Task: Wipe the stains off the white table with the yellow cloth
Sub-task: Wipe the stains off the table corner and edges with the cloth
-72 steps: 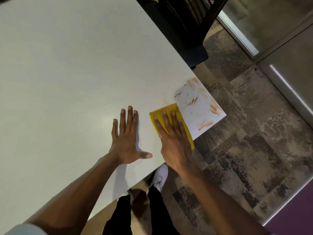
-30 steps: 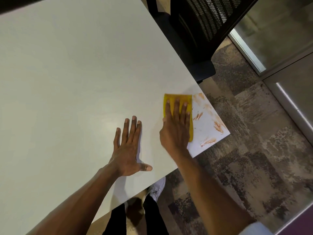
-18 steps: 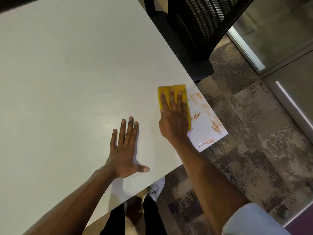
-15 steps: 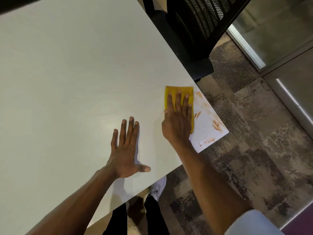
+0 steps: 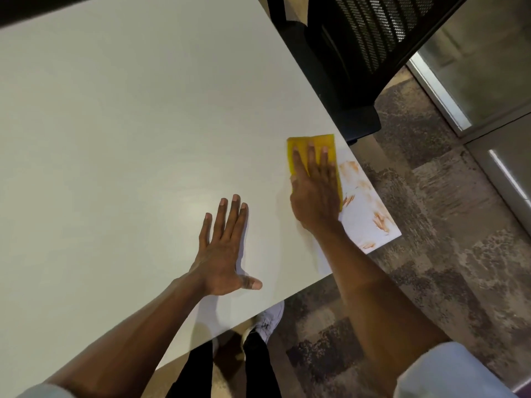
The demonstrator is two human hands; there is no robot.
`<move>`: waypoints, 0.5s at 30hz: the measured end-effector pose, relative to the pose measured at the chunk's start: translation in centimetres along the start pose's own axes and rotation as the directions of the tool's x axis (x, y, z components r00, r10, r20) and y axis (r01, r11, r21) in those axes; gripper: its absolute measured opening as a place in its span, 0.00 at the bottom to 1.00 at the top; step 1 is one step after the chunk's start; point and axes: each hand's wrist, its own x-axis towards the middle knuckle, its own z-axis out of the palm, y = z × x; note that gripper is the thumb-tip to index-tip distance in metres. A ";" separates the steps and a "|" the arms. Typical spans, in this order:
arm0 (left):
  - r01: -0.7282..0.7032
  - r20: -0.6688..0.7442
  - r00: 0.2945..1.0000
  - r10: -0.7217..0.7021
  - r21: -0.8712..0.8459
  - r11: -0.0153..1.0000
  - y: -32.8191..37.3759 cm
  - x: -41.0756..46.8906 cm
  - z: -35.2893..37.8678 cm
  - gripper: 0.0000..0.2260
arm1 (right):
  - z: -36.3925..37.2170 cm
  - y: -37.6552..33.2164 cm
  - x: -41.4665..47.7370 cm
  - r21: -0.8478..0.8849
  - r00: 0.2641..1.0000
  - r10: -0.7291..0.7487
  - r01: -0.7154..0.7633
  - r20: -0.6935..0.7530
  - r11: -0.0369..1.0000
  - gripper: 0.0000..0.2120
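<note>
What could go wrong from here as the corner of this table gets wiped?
1. The orange stains run right to the corner of the table; a stroke by the right hand might carry the yellow cloth over the edge onto the carpet.
2. That hand only presses the cloth with flat fingers, so it could slip out from under.
3. Wiping back toward the left hand may smear orange across unstained table.

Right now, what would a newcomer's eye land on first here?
The yellow cloth, pressed flat under the right hand near the right corner of the white table. Next, the orange stains smeared on that corner, just right of the cloth. The left hand lies flat on the table nearby, holding nothing.
</note>
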 end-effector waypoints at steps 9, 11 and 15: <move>-0.003 0.000 1.000 0.003 -0.008 1.000 0.1 -0.1 -0.2 0.74 | 1.2 -1.9 -6.7 -0.002 0.974 -0.206 0.207 0.098 0.978 0.32; -0.007 0.008 1.000 0.007 -0.001 1.000 0.1 -0.1 -0.3 0.74 | 0.5 -0.7 -3.7 -0.044 0.981 -0.181 0.185 0.072 0.982 0.31; -0.009 0.017 1.000 0.009 0.000 1.000 0.1 -0.1 -0.2 0.74 | -0.8 1.0 1.3 -0.010 0.998 0.050 -0.050 0.043 0.999 0.29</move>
